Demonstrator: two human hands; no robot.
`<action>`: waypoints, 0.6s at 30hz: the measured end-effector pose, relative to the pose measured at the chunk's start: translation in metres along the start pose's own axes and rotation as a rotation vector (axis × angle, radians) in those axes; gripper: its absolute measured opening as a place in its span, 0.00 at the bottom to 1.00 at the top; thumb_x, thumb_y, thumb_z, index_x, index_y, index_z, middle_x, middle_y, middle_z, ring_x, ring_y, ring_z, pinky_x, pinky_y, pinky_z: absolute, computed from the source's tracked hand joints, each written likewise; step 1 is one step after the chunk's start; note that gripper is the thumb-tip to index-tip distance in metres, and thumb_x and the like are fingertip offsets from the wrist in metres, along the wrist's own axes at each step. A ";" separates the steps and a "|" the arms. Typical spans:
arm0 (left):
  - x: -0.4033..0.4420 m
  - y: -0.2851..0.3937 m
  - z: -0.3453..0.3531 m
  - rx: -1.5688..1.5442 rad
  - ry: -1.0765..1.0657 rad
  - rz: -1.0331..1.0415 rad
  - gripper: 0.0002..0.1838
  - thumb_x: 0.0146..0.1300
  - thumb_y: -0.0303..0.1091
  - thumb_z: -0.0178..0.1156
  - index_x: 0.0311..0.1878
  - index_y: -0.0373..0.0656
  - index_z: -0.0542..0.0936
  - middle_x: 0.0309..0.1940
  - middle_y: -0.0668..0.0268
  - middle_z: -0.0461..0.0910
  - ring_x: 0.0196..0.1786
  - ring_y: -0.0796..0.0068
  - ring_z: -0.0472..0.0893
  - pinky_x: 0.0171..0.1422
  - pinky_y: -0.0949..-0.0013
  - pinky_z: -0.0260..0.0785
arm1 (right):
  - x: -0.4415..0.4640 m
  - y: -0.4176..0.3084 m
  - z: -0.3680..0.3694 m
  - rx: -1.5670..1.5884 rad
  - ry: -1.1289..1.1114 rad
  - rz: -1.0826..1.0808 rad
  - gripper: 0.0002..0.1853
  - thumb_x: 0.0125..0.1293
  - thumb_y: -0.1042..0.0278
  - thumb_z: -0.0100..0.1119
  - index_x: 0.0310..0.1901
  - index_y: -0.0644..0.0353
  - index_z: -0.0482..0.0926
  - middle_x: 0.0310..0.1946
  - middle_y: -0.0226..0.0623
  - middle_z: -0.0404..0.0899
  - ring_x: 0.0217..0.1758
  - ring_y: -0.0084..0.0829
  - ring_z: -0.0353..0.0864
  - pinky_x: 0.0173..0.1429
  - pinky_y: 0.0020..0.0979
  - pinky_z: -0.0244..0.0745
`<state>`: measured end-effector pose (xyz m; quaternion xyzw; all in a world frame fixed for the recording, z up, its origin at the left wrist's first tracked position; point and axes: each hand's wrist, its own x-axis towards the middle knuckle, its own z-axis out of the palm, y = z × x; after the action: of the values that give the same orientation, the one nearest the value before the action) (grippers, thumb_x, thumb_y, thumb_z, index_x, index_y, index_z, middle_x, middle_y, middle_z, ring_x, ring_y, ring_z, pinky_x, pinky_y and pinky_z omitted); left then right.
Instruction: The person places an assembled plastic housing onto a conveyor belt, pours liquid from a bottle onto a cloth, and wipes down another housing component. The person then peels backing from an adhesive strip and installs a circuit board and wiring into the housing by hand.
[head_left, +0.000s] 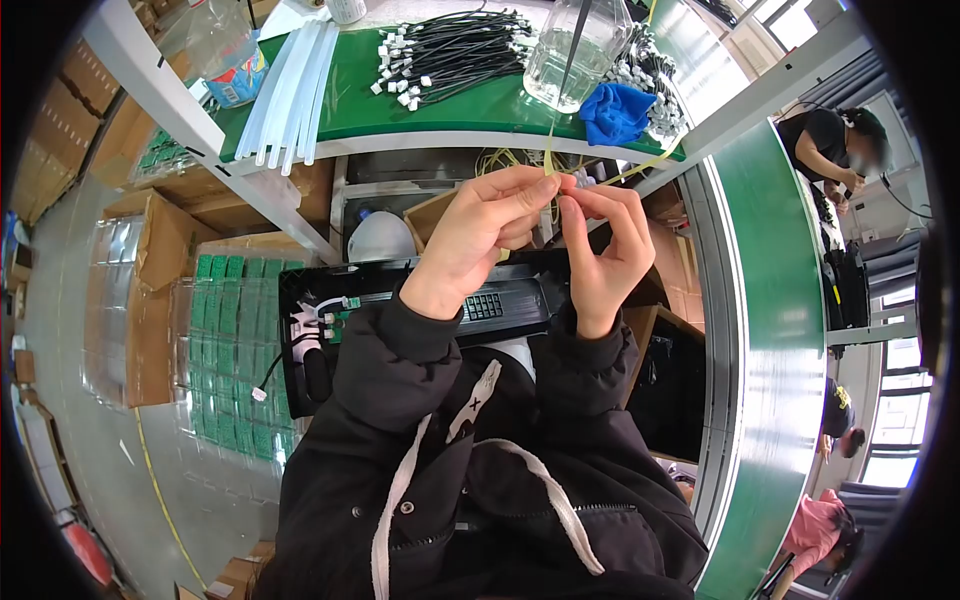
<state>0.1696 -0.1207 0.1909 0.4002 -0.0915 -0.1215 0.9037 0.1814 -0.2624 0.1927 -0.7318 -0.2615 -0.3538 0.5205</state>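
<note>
Both hands are raised and meet just below the front edge of the green shelf (350, 125). My left hand (487, 232) pinches a thin yellow strip (548, 158) between thumb and fingers. Touching it at the fingertips is my right hand (608, 243), also closed in a pinch; whatever is between its fingers is too small to make out. Below the hands a black housing (400, 285) with a keypad (483, 306), small green boards and wires lies across the lap, partly hidden by the sleeves.
On the shelf are pale tubes (292, 92), black cables (455, 55), a clear container (570, 60) and a blue cloth (616, 114). Trays of green boards (225, 340) stand at left. People (840, 150) are at the right, beyond a green conveyor (775, 350).
</note>
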 end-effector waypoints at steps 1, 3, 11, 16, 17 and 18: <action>0.000 0.000 0.002 0.013 0.015 0.012 0.13 0.68 0.35 0.55 0.48 0.37 0.79 0.17 0.81 0.59 0.19 0.91 0.53 0.22 0.80 0.42 | 0.000 -0.001 0.000 -0.013 0.000 -0.003 0.08 0.50 0.82 0.67 0.34 0.65 0.81 0.31 0.35 0.79 0.30 0.23 0.77 0.34 0.23 0.73; 0.000 -0.001 0.005 0.041 0.044 0.036 0.13 0.68 0.36 0.55 0.47 0.37 0.80 0.17 0.81 0.60 0.19 0.92 0.54 0.22 0.81 0.42 | 0.001 -0.003 0.003 -0.042 0.012 -0.005 0.08 0.50 0.82 0.67 0.33 0.65 0.81 0.31 0.35 0.79 0.29 0.23 0.77 0.34 0.23 0.73; 0.006 -0.021 0.002 0.451 0.301 0.405 0.06 0.61 0.27 0.62 0.40 0.37 0.82 0.30 0.73 0.72 0.30 0.84 0.67 0.38 0.79 0.60 | 0.000 0.013 0.008 0.221 -0.115 0.232 0.04 0.56 0.81 0.62 0.33 0.67 0.78 0.31 0.32 0.77 0.31 0.20 0.75 0.37 0.21 0.70; 0.003 -0.028 0.003 0.670 0.508 0.698 0.04 0.55 0.21 0.64 0.35 0.37 0.82 0.36 0.71 0.72 0.38 0.81 0.69 0.41 0.76 0.62 | -0.003 0.027 0.024 0.613 -0.255 0.643 0.04 0.62 0.77 0.57 0.33 0.70 0.77 0.33 0.30 0.76 0.34 0.16 0.73 0.38 0.18 0.67; 0.000 -0.027 0.005 0.742 0.428 0.813 0.05 0.54 0.20 0.65 0.35 0.37 0.82 0.36 0.71 0.72 0.39 0.80 0.70 0.41 0.76 0.62 | -0.003 0.027 0.027 0.505 -0.297 0.684 0.05 0.62 0.76 0.57 0.33 0.69 0.77 0.33 0.31 0.77 0.34 0.16 0.73 0.38 0.18 0.67; -0.005 -0.018 0.013 0.815 0.343 0.926 0.05 0.53 0.20 0.65 0.35 0.37 0.82 0.36 0.71 0.72 0.40 0.79 0.71 0.41 0.76 0.62 | -0.008 0.031 0.034 0.690 -0.265 0.715 0.06 0.62 0.74 0.56 0.33 0.69 0.77 0.33 0.30 0.77 0.33 0.16 0.73 0.37 0.18 0.67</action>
<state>0.1587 -0.1399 0.1858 0.6444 -0.1480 0.3917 0.6399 0.2083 -0.2404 0.1617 -0.5997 -0.1604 0.0490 0.7825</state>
